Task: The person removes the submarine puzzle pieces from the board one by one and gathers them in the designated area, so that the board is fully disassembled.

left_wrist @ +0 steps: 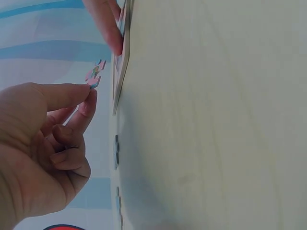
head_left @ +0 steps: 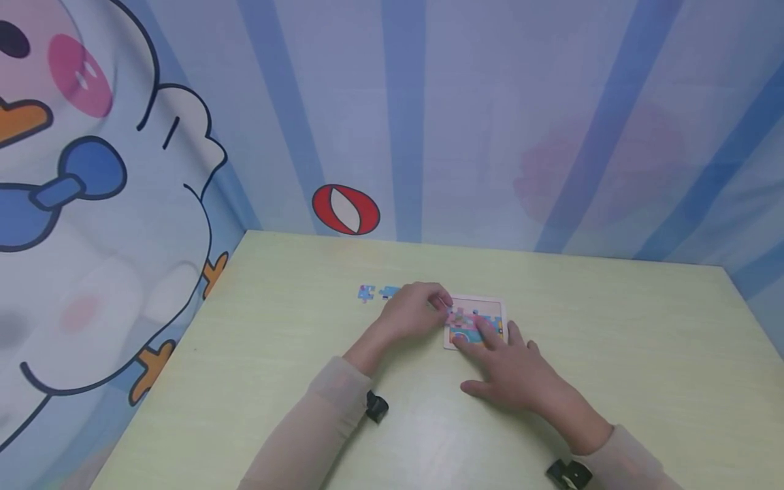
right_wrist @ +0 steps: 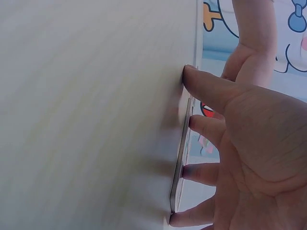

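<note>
My left hand [head_left: 412,314] pinches a pink jigsaw piece [left_wrist: 95,73] between thumb and forefinger, its other fingers curled in. The piece is held up near the left edge of a small framed jigsaw puzzle [head_left: 504,309]. Pink and blue pieces cover the lower part of the frame, while a bare strip shows along its top. My right hand [head_left: 517,373] spreads its fingers over the puzzle's lower right. In the right wrist view, fingertips press on the puzzle tray [right_wrist: 180,160] and the thumb rests on the table beside it.
Two loose jigsaw pieces, one blue with pink [head_left: 365,292] and one mostly blue [head_left: 388,292], lie on the table left of the frame. The pale table [head_left: 275,306] meets a striped, cartoon-printed backdrop [head_left: 465,136] at its back and left.
</note>
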`<state>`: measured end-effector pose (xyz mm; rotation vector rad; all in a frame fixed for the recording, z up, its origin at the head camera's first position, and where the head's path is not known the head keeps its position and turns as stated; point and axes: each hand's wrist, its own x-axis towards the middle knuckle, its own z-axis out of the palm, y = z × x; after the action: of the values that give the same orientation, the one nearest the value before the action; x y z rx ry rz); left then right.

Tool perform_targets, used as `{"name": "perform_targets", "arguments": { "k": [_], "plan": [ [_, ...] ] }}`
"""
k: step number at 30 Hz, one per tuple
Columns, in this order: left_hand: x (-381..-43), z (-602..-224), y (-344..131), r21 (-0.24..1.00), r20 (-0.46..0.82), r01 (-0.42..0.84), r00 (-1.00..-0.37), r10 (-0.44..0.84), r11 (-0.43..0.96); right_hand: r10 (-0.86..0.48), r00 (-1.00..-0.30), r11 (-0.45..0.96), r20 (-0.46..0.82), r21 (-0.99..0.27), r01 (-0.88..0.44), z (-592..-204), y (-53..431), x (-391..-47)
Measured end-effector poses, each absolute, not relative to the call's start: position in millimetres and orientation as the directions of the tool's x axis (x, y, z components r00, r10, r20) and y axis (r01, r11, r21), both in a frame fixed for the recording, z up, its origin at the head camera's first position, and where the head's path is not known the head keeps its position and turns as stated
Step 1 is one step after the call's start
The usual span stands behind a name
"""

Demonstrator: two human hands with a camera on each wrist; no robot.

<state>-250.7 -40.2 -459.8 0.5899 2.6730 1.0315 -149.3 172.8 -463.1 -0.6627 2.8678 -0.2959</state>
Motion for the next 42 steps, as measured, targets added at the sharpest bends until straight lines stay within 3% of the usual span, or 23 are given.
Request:
{"name": "perform_targets", "arguments": {
  "k": [17, 42],
  "plan": [
    [-252.3, -450.4, -97.8, 0.698, -0.002, 0.268, -0.926, 0.377, 0.664, -0.448, -0.886, 0.88, -0.12, -0.236, -0.413, -464.0, 172.4, -148.6],
    [-253.9, -460.0, -178.5, 0.696, -0.167, 0.037, -0.963, 0.211, 0.717, -0.453, -0.885, 0.876, -0.107, -0.236, -0.42, -463.8, 172.5, -147.7]
  ]
}}
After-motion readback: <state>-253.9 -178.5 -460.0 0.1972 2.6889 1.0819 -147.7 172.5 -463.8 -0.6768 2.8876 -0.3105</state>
